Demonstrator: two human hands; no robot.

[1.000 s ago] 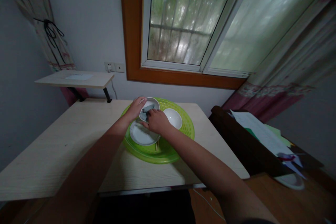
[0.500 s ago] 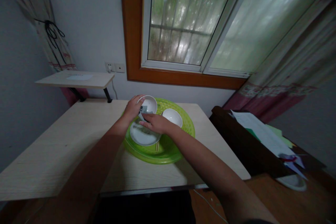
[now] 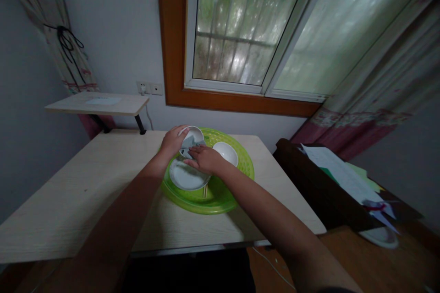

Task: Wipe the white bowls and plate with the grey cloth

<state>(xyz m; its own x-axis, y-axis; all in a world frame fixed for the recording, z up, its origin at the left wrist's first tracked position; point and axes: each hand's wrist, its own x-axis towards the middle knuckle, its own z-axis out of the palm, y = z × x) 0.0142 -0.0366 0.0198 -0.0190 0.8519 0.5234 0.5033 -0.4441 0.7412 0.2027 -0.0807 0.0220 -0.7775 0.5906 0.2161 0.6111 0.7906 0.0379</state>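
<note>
A round green plastic tray (image 3: pixel 237 183) lies on the light wooden table (image 3: pixel 79 192). My left hand (image 3: pixel 173 141) grips the rim of a small white bowl (image 3: pixel 193 136), tilted over the tray's far left. My right hand (image 3: pixel 203 159) presses a grey cloth (image 3: pixel 187 150) against that bowl's inside. Below them in the tray lies a white plate (image 3: pixel 185 178). A second white bowl (image 3: pixel 225 152) stands upright to the right. A pair of chopsticks (image 3: pixel 205 191) pokes out from under the plate.
A small raised shelf (image 3: pixel 96 103) stands at the table's back left, under a wall socket. A dark wooden cabinet (image 3: pixel 330 192) with papers on it is at the right. A window and curtains are behind the table.
My right hand has slid the cloth round inside the tilted bowl, from its centre to its lower edge and back up. My left hand has kept its hold on the rim.
</note>
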